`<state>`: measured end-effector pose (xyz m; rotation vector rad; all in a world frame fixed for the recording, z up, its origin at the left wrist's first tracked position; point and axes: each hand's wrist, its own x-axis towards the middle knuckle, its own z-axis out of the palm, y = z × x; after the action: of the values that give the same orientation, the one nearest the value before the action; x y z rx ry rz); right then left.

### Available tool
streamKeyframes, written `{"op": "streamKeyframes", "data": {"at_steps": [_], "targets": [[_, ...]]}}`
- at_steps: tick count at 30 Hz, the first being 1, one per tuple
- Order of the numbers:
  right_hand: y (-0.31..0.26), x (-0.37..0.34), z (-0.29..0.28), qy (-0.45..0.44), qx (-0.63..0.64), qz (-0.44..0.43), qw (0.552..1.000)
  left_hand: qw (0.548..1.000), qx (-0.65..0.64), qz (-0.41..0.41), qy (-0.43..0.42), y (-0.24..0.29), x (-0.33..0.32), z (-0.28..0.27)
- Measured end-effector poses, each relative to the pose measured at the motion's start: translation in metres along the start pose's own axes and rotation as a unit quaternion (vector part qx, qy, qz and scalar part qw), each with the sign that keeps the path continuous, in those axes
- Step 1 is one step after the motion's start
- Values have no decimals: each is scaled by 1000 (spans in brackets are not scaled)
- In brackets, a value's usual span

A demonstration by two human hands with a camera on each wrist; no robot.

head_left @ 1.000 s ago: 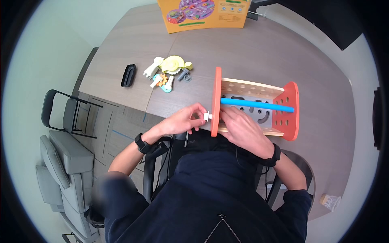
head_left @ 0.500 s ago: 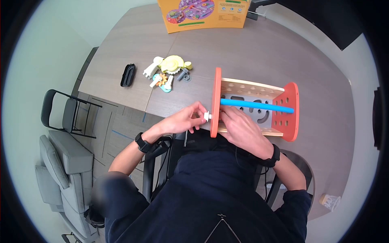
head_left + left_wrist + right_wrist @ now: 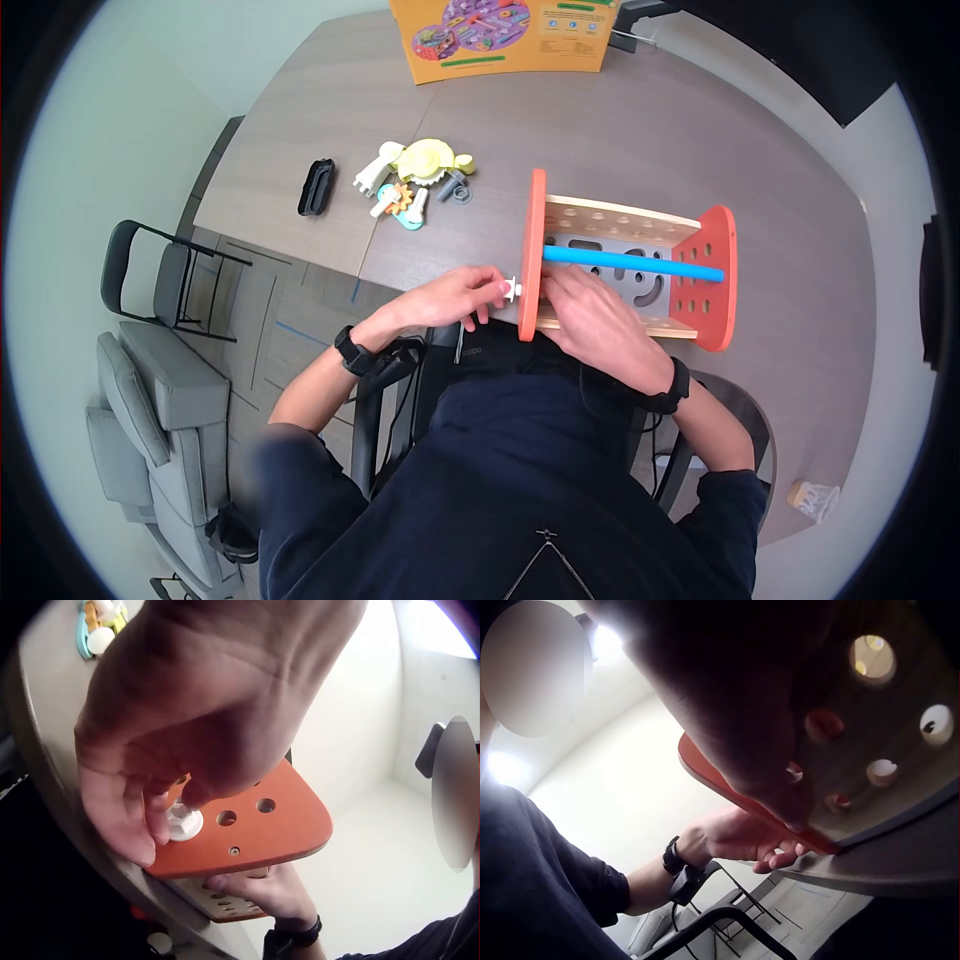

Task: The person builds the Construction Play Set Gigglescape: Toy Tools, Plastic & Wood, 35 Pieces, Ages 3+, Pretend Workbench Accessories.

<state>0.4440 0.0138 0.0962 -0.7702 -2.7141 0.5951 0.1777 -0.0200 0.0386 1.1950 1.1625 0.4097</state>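
Observation:
In the head view my left hand (image 3: 458, 297) is at the outer face of the toy toolbox's left orange end panel (image 3: 533, 250), its thumb and fingertips pinching a white plastic bolt (image 3: 513, 290). The left wrist view shows that bolt's hexagonal head and round flange at a hole in the panel. My right hand (image 3: 598, 318) reaches into the toolbox from the near side, fingers against the inside of the same panel. Its fingertips are hidden there, and I cannot tell whether they hold anything. A blue rod (image 3: 630, 261) runs between the two end panels above this hand.
Left of the toolbox lie yellow toy pieces (image 3: 428, 160), an orange gear (image 3: 400, 197), white bolts and grey hardware (image 3: 453, 186). A black tray (image 3: 317, 187) sits farther left. A yellow printed box (image 3: 505, 40) stands at the back. The table's near edge runs under my forearms.
My left index finger has come down from its raised bend, and the hand has shifted slightly around the white bolt. The right hand keeps its place inside the toolbox.

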Motion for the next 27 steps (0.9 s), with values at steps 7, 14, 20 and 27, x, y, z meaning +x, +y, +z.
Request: {"op": "streamKeyframes", "data": {"at_steps": [7,14,20,27], "targets": [[0,2,-1,-19,9,14,1000,999,-13,16,36,16,-12,6],[2,1,2,-14,-1,14,1000,1000,-3,31,0,0,-2,2],[0,2,0,-12,5,13,1000,999,4,29,28,14,-11,7],[1,2,2,-5,5,13,1000,1000,7,-2,-15,2,0,2]]}}
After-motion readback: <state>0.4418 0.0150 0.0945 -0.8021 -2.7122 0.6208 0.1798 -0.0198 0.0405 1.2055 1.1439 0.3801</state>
